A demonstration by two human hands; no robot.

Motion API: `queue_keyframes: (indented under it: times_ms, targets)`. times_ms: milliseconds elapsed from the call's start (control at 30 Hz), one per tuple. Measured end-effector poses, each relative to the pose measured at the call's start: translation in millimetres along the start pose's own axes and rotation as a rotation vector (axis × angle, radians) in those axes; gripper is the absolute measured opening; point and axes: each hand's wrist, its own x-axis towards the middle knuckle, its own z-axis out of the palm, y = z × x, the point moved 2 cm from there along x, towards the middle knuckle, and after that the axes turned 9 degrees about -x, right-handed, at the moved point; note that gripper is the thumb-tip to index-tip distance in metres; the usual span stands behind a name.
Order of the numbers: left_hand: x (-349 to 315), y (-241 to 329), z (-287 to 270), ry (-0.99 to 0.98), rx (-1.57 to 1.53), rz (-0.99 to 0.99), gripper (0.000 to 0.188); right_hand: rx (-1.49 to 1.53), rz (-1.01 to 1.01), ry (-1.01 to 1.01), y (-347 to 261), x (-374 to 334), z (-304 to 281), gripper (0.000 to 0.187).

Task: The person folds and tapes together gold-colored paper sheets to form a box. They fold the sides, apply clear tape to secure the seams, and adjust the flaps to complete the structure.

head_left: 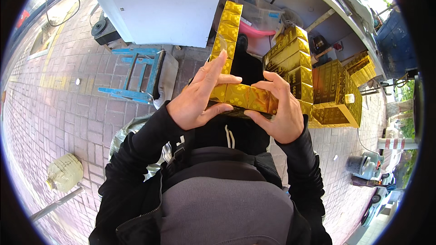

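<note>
Head view: I have the left hand [196, 93] and right hand [285, 109] holding opposite ends of a row of gold boxes [237, 94], each grip narrow around it. Beyond the row's left end is a gold column [228, 31]; beyond its right, a gold stack [293, 56]; leftward, a blue stool [155, 75].
</note>
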Motion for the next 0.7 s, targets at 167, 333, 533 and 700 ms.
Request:
queue_keyframes:
  times_ms: [167,333,533,700]
  targets:
    - [0,2,-1,0.023,0.012,0.041,0.109,0.116,-0.079,0.048,-18,8,-11,0.041]
    - [2,2,-3,0.01,0.016,0.063,0.11,0.18,-0.293,-0.28,-36,23,-5,0.023]
    - [4,0,-5,-0.01,-0.002,0.118,0.111,0.053,-0.311,-0.395,-42,40,-1,0.022]
    - [4,-4,-4,-0.055,-0.034,0.098,0.114,-0.034,-0.283,-0.443,-47,45,1,0.021]
